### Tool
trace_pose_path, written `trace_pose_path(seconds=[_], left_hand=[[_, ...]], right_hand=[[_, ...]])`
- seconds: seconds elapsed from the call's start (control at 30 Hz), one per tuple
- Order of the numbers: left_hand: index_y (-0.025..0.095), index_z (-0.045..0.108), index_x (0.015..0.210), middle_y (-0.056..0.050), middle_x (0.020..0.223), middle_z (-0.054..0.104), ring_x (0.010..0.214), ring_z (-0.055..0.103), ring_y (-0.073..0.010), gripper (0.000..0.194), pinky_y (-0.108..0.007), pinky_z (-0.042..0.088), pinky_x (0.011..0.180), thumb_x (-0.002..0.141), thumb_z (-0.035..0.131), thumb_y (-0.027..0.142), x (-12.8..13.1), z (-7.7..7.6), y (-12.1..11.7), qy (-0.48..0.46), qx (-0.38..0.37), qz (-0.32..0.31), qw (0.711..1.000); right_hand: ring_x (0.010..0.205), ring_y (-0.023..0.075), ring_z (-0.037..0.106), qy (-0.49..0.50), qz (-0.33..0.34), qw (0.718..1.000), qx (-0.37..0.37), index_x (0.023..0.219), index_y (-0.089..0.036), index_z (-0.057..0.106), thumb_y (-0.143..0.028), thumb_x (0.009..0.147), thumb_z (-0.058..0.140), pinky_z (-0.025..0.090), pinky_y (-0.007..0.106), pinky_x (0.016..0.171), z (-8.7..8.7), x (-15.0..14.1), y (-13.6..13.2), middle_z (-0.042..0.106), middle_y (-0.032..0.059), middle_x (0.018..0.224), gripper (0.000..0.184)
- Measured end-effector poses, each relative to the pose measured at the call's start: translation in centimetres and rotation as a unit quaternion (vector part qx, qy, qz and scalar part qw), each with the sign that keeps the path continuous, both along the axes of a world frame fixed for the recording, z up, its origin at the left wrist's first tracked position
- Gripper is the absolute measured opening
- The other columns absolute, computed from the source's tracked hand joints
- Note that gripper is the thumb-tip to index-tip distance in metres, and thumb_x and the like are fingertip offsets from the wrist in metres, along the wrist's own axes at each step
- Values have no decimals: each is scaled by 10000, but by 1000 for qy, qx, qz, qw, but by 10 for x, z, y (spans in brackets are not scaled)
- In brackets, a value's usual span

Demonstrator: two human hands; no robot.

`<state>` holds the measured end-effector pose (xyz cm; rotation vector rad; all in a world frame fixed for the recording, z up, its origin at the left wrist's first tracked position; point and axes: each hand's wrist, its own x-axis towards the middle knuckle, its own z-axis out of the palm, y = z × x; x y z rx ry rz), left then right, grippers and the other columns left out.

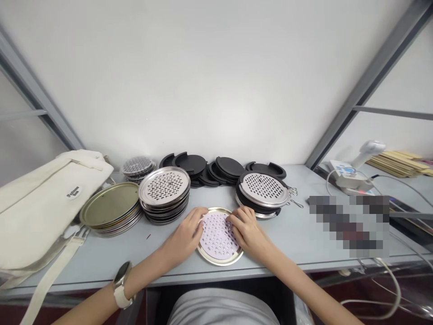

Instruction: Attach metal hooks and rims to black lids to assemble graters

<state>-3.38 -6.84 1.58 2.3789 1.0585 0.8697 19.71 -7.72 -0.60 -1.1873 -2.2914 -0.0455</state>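
A round gold-rimmed metal tray [220, 261] lies on the grey table near its front edge, with a pale perforated disc [218, 237] in it. My left hand [185, 234] rests on the tray's left side, fingers curled and pressing on the disc's edge. My right hand [246, 229] rests on the right side, fingertips bent down onto the disc. A watch sits on my left wrist [122, 284].
Behind the tray stand a stack of perforated steel discs [164, 186], a stack of gold-coloured trays [110, 205], black round lids [203, 166] and a perforated disc on black lids [263, 187]. A cream bag [40, 198] lies left. Cables and a white device [352, 174] lie right.
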Motion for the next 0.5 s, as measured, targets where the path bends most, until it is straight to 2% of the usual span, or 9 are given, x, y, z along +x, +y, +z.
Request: trace_pose_path(seconds=[0.1, 0.2, 0.3, 0.4, 0.5], left_hand=[[191, 549, 1023, -43, 998, 611, 968, 590, -172, 197, -328, 483, 868, 974, 363, 147, -4, 10, 9, -19, 3, 21, 1000], [185, 551, 978, -26, 929, 605, 892, 593, -160, 187, -307, 473, 811, 964, 373, 128, -1, 18, 24, -24, 25, 18, 999], [181, 537, 971, -27, 902, 596, 847, 606, -151, 205, -285, 489, 760, 949, 352, 96, 14, 19, 42, -53, 38, 11, 998], [185, 526, 941, -22, 866, 595, 795, 620, -141, 216, -275, 501, 735, 943, 337, 81, 29, 16, 58, -62, 60, 1, 996], [188, 535, 998, -37, 900, 616, 827, 628, -152, 222, -290, 509, 762, 930, 356, 74, 28, 19, 66, -53, 150, 1, 987]], right_hand=[[868, 253, 452, 12, -7, 1000, 15, 918, -170, 554, -72, 886, 381, 412, 472, 857, -1, 0, 1, 528, 92, 869, 202], [883, 257, 474, 41, 7, 999, 24, 944, -169, 543, -75, 895, 361, 414, 475, 864, 2, 1, -2, 547, 98, 870, 211], [983, 257, 503, 53, 79, 995, -12, 1047, -167, 555, -117, 922, 378, 425, 455, 901, 12, 3, -7, 589, 112, 968, 222], [1147, 247, 495, 24, 169, 984, -58, 1206, -180, 555, -192, 939, 432, 399, 433, 1002, 21, 3, -12, 588, 121, 1200, 294], [1186, 213, 514, -3, 189, 977, -97, 1249, -200, 568, -229, 964, 428, 373, 397, 1059, 23, 3, -13, 575, 96, 1296, 319]])
